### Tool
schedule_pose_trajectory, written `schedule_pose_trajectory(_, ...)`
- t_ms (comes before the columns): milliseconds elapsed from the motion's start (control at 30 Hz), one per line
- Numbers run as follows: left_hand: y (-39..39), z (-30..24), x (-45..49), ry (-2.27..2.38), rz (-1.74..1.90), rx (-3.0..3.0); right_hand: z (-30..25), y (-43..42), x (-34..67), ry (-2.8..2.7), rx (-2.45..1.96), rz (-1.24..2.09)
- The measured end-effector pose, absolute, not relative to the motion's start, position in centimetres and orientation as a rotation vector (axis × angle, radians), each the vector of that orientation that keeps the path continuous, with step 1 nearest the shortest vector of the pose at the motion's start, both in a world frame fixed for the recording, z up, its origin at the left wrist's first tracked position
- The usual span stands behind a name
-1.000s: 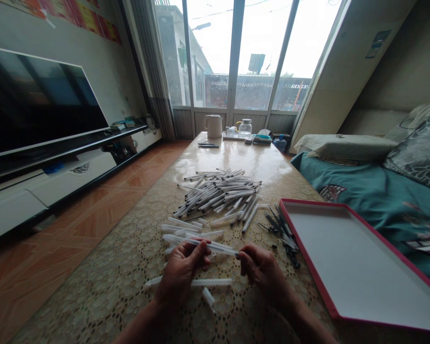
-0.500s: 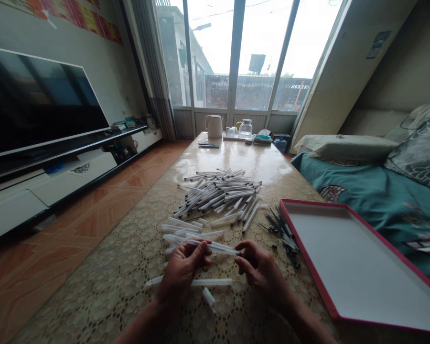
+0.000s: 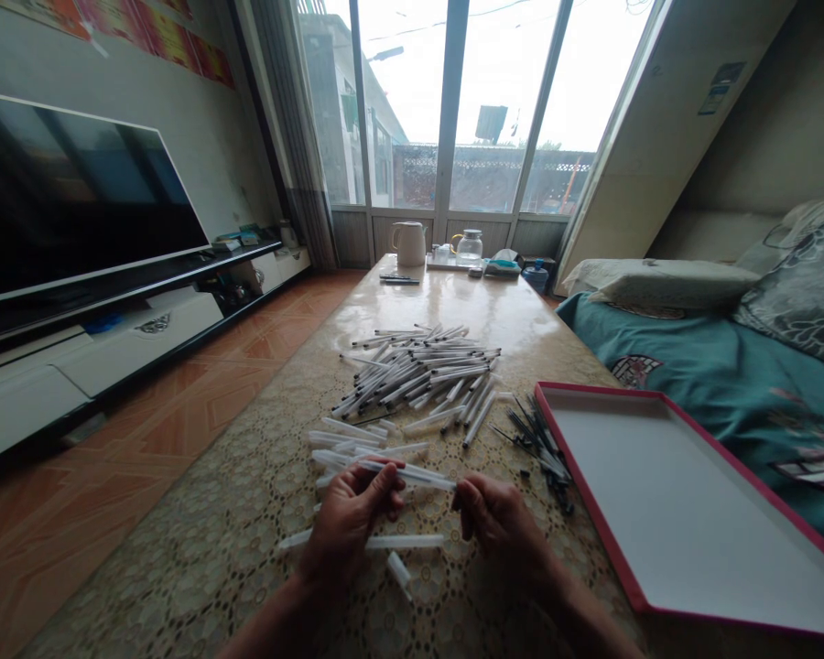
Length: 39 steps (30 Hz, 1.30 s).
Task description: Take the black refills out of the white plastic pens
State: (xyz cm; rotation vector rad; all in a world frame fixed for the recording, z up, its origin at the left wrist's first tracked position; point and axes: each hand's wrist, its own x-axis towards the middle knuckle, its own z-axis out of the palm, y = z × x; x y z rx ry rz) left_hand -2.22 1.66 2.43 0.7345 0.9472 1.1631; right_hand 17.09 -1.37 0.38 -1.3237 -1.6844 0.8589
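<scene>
Head view, from where I stand behind the person: the left hand (image 3: pixel 347 520) has its grip closed round a clear pen barrel (image 3: pixel 412 474), thumb on top and fingers curled beneath, holding it nearly level just above the counter (image 3: pixel 233 531). The right hand (image 3: pixel 500 520) meets the barrel's other end, thumb and fingertips pinched together on the tip (whether they nip the barrel itself or some small part at its end is too fine to tell). The barrel spans the gap between the two grips.

Directly below the grips another loose barrel (image 3: pixel 384 542) lies flat on the counter. A short stub (image 3: pixel 399 569) lies nearer the person than that. Just beyond the left grip sits a small scatter of clear barrels (image 3: pixel 353 437). Close to the right of the right grip, a bundle of thin dark refills (image 3: pixel 542 444) lies beside the rim of a red-edged tray (image 3: pixel 659 494). The tray's white floor runs off rightward toward a teal-covered bed (image 3: pixel 714 375).

Farther out from both grips, at mid-counter, a larger heap of white pens (image 3: pixel 418 366) is piled crisscross. At the far end, well apart from the hands, a white jug (image 3: pixel 409 243) and a glass teapot (image 3: pixel 469 246) stand before the tall windows (image 3: pixel 453 101). Far left of the grips, across the tiled floor (image 3: pixel 110 494), a dark television (image 3: pixel 75 201) stands on a low cabinet (image 3: pixel 110 348).
</scene>
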Motion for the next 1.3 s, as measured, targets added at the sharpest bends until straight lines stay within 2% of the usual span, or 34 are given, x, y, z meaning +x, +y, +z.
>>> schedule_pose_trajectory(400,1.8,2.1,-2.3,0.941,1.180,0.775,0.6,-1.4,17.0,-1.667,-1.297,0.897)
schedule_pose_trajectory(600,1.7,2.2,-2.3,0.937,1.170,0.768,0.3,-1.4,16.9,-1.545,-1.274,1.092)
schedule_pose_trajectory(867,2.0,2.0,-2.7,0.944,1.227,0.733,0.4,-1.4,16.7,-1.430,-1.236,1.165)
schedule_pose_trajectory(1133,1.9,2.5,-2.5,0.950,1.212,0.702,1.2,-1.7,16.8,-1.483,-1.208,1.063)
schedule_pose_trajectory(1300,2.3,2.7,-3.1,0.949,1.245,0.677,1.7,-1.8,17.4,-1.639,-1.370,0.714)
